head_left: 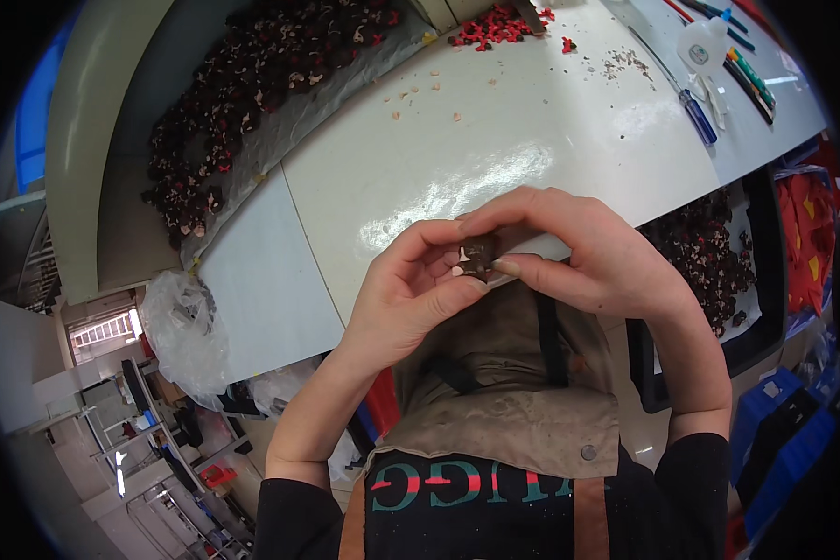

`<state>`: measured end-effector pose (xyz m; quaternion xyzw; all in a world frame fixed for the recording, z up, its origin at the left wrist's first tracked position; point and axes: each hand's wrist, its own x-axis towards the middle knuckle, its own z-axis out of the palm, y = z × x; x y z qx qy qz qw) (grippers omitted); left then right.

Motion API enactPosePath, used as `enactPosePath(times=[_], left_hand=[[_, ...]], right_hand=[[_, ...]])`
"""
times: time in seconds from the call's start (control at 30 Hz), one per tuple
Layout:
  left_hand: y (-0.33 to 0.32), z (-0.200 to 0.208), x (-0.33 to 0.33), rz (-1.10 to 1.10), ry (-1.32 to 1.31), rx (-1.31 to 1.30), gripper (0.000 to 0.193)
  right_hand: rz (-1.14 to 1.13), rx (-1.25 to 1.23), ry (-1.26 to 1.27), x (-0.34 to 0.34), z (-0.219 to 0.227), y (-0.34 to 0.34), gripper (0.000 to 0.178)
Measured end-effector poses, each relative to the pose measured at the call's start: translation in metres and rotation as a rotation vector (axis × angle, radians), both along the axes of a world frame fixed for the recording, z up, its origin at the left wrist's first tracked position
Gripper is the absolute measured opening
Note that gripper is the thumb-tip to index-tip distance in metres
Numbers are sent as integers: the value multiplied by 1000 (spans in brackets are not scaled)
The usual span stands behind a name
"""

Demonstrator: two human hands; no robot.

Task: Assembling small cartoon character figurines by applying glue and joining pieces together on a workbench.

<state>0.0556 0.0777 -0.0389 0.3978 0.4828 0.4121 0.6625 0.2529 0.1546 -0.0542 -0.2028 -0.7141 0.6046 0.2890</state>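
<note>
Worktable (551, 131) panels, glossy and off-white, spread out beyond the hands, with a patch of glare in the middle and a seam toward the left. Pale crumbs (456, 117) lie scattered on the surface, with finer grit (630, 65) farther right and a small pile of red pieces (495, 30) at the far edge. At the far left, a large heap of dark-brown pieces (252, 84), flecked with red and cream, rests on clear plastic sheeting (322, 105) beside a curved grey panel (112, 112). A blue-handled screwdriver (697, 119), a white squeeze bottle (703, 45) and a green marker (752, 82) occupy the right end. Just in front of the near edge, above a brown apron (513, 429), the left hand (406, 294) curls its fingers around a small dark-brown piece (477, 250) with cream spots, while the right hand (579, 247) arches over, its thumb and fingers nearly closed on the same piece; their exact contact is partly hidden. To the right, a black tray (770, 322) holds more dark pieces (709, 247), near blue crates (773, 448). Lower left, a clear plastic bag (185, 341) hangs beside the table, and metal shelving (145, 429) stands beyond.
</note>
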Motion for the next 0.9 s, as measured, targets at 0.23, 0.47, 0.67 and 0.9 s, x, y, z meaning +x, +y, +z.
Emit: enactPosePath(times=[0.23,0.47,0.67,0.9], left_hand=[[-3,-2,-6,40,20,109,43],[-11,-10,-16,57,101,149,45],[-17,-16,-19,81,140,195,44],[-17,-18,-23,52,162,206,43]], right_hand=[[-27,-99,20,-9,-7,-3,22],[1,-30,-45,-22,-12,-3,20],[-20,44,-96,-28,-13,-8,19],[-50,109,-148,-31,-16,-11,18]])
